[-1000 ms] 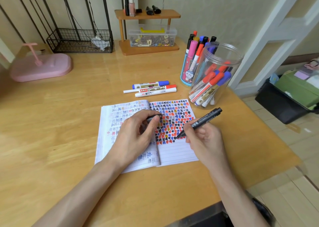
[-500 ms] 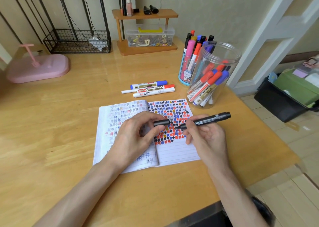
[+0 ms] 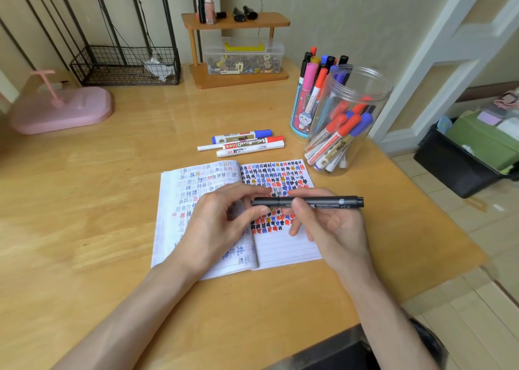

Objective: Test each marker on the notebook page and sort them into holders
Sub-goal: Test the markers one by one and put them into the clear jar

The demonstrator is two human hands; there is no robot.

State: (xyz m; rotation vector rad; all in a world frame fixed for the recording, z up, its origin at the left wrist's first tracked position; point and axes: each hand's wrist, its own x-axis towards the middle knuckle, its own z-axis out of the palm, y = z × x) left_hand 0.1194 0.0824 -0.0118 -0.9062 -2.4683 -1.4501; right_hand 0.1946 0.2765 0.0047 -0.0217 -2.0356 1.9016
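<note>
A black permanent marker [image 3: 323,202] lies level above the open notebook [image 3: 283,246], its cap fitted on the left end. My left hand [image 3: 222,223] pinches the capped end between thumb and fingers. My right hand [image 3: 328,223] grips the barrel near its middle. The notebook's right page carries rows of black, blue, red and orange test marks. Three capped whiteboard markers [image 3: 247,143] lie on the table beyond the notebook. A clear plastic jar [image 3: 348,122] holds several red and blue markers. Behind it a blue cartoon pen cup [image 3: 302,119] holds several more.
The wooden table [image 3: 84,229] ends close on the right, with tiled floor and a black bin [image 3: 455,167] beyond. A pink stand [image 3: 61,111], a wire basket [image 3: 126,66] and a small wooden shelf [image 3: 238,49] with a clear box line the back.
My right hand lifted the marker's tip off the page and turned the marker level. My left hand brought the cap up and pushed it onto the tip.
</note>
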